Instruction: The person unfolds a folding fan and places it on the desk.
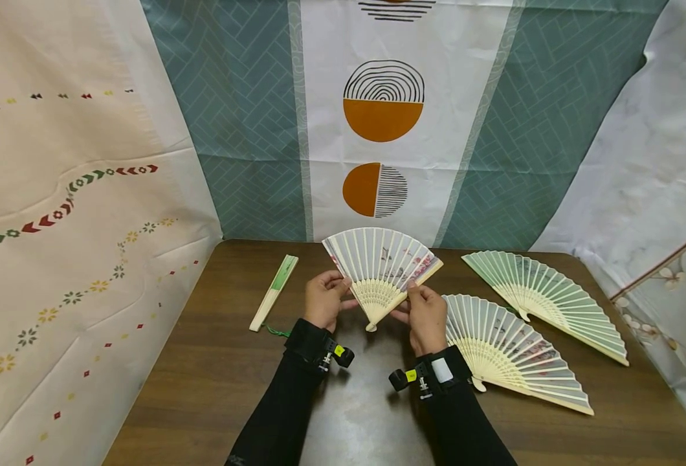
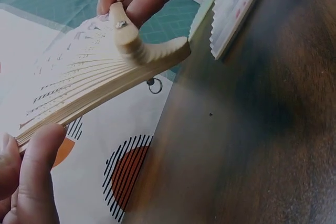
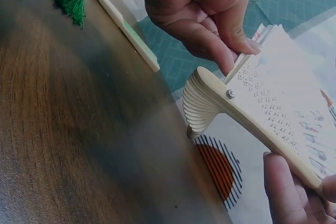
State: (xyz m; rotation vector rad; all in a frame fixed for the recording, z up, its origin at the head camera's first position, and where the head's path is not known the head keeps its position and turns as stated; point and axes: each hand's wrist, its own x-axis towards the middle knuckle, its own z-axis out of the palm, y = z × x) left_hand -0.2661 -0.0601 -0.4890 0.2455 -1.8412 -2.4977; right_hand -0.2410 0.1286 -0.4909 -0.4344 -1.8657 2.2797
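Fan (image 1: 372, 259), white and partly spread, is held up between both hands over the far middle of the table (image 1: 354, 414), its pivot end pointing down toward the person. In the head view, its top rises past the table's far edge, against the back cloth (image 1: 250, 129). The left hand (image 1: 327, 301) pinches one outer rib between thumb and fingers; the right hand (image 1: 427, 317) pinches the opposite rib the same way.

Brown tabletop runs from beneath the forearms to the near side, and a wide strip of it lies between the left sleeve (image 1: 276, 401) and the left edge. Room is tighter on the right: the white fan (image 1: 512, 349) lies spread just beside the right hand, the wrist overlapping its near corner in the head view; whether they touch, I cannot tell. Beyond it is the green fan (image 1: 553, 298), also spread, its right tip near the table's right edge.

Left of the left hand, the folded fan (image 1: 274, 294) lies slanting, a green tassel (image 3: 72, 4) by its near end. The left cloth (image 1: 57, 194) and right cloth (image 1: 640, 181) flank the table.
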